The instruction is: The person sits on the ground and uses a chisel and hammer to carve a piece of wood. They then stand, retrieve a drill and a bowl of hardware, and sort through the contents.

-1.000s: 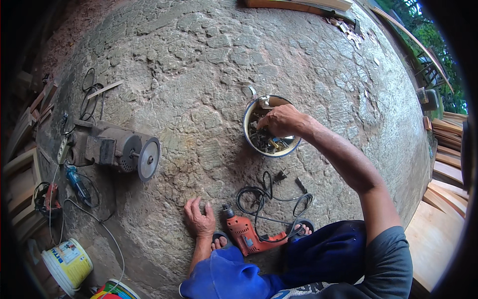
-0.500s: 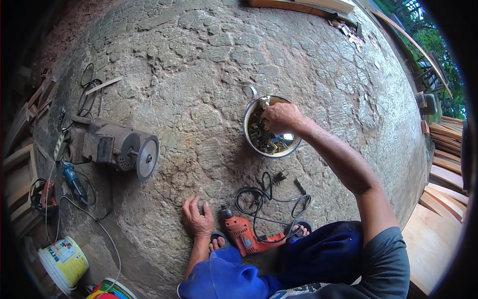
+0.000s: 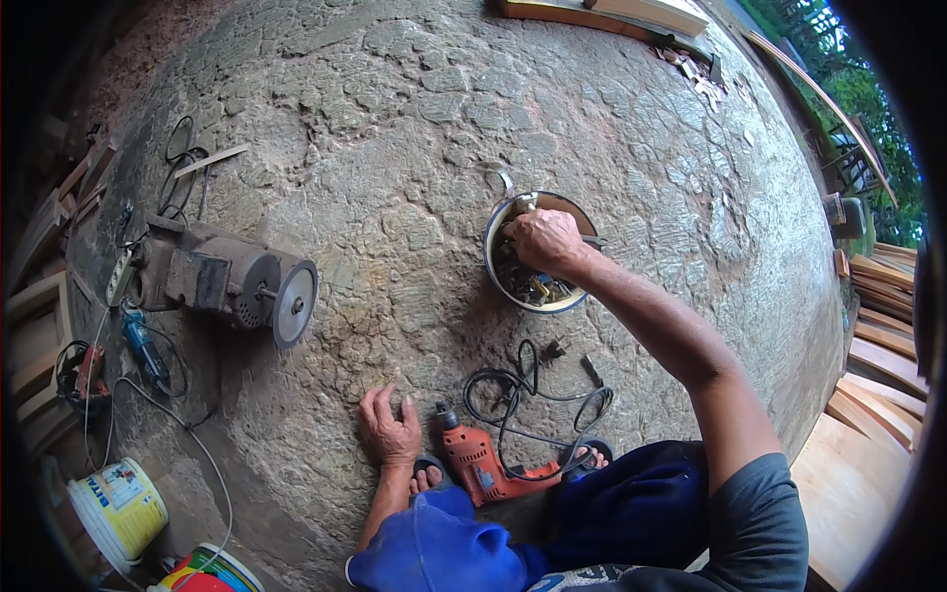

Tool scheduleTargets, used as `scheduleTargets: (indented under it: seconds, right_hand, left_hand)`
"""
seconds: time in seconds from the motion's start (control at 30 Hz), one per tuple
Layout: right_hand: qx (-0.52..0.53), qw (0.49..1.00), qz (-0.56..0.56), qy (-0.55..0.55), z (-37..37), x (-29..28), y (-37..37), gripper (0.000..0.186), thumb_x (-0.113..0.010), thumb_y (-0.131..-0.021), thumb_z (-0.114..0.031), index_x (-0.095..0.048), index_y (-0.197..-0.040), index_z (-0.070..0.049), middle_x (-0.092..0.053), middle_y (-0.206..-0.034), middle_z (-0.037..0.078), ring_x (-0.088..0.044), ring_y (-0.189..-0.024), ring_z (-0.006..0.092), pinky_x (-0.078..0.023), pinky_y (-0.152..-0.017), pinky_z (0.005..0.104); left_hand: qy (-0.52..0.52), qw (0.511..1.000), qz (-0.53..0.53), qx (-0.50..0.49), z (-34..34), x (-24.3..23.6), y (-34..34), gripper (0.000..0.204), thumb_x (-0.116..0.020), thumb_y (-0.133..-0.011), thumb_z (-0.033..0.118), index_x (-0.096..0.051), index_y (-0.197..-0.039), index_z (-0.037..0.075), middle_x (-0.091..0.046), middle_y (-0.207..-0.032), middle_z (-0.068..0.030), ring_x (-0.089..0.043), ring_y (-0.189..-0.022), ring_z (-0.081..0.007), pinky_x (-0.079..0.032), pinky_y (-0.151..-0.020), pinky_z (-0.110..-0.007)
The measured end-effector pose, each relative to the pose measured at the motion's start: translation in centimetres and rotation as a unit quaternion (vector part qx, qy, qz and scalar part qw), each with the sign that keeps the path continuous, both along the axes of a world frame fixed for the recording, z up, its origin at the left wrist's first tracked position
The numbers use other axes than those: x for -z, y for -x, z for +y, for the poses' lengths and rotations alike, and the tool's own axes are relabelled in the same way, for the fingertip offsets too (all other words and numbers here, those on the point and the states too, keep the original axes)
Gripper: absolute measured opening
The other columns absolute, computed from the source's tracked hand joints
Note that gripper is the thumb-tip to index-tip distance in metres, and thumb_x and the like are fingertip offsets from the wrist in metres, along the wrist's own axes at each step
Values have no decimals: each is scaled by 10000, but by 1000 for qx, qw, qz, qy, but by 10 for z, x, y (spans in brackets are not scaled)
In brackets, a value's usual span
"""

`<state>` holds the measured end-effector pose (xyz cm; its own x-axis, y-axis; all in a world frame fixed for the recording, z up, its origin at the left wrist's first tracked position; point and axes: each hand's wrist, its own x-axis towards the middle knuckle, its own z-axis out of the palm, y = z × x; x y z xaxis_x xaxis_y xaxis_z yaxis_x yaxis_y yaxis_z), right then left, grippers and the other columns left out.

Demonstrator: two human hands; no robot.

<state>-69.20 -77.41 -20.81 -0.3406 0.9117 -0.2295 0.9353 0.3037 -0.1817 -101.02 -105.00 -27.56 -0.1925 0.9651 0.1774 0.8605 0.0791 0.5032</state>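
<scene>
My right hand is down inside a round enamel pot with a dark rim, which holds a jumble of small metal pieces. Its fingers are curled among them, and the fingertips are hidden. A short dark piece sticks out beside the knuckles; whether it is in my grip cannot be seen. On the rough ground, my left hand lies with fingers spread and nothing held. Close by its right side is an orange-red power drill, its black cord looped on the ground.
A motor with a grinding disc stands at left, near a blue power tool and cables. Buckets sit at lower left. Stacked wood strips and a pale board lie at right. Planks rest at the far edge.
My right hand has shifted slightly within the pot, and a dark piece now shows beside its knuckles. My left hand stays on the ground.
</scene>
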Motion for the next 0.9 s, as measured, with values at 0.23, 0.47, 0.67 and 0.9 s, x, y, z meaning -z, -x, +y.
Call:
scheduleTargets:
  seconds: [0.23, 0.47, 0.67, 0.9]
  right_hand:
    - [-18, 1000, -16, -13, 6, 7, 8, 149, -654, -826, -172, -730, -856, -48, -728, -824, 223, -740, -778, 406, -583, -662, 516]
    - [-26, 985, 170, -14, 2, -10, -13, 210, -620, -947, -206, -664, -1058, -33, -712, -913, 231, -719, -854, 392, -557, -717, 490]
    - [100, 883, 450, 90, -7, -25, -41, 260, -632, -1047, -297, -625, -1046, -37, -674, -919, 35, -631, -838, 138, -511, -717, 338]
    - [253, 660, 654, 271, -16, -27, -36, 177, -582, -1080, -222, -592, -1140, -55, -719, -1081, 97, -718, -1018, 192, -598, -899, 344]
  left_hand:
    - [2, 1000, -4, 0, -1, 0, 0, 367, -751, -877, 222, -669, -1207, 82, -592, -1247, -146, -582, -1158, -376, -496, -970, -485]
    - [6, 1000, -3, 1, -1, -3, 0, 376, -755, -875, 219, -660, -1212, 82, -587, -1262, -148, -575, -1169, -379, -489, -981, -488]
    - [4, 1000, -13, 6, -2, 0, 1, 367, -737, -887, 213, -653, -1211, 61, -579, -1266, -171, -578, -1180, -395, -484, -989, -489]
    - [-17, 1000, -5, 4, -2, 3, 0, 362, -751, -879, 221, -667, -1192, 60, -589, -1256, -152, -582, -1148, -380, -494, -959, -481]
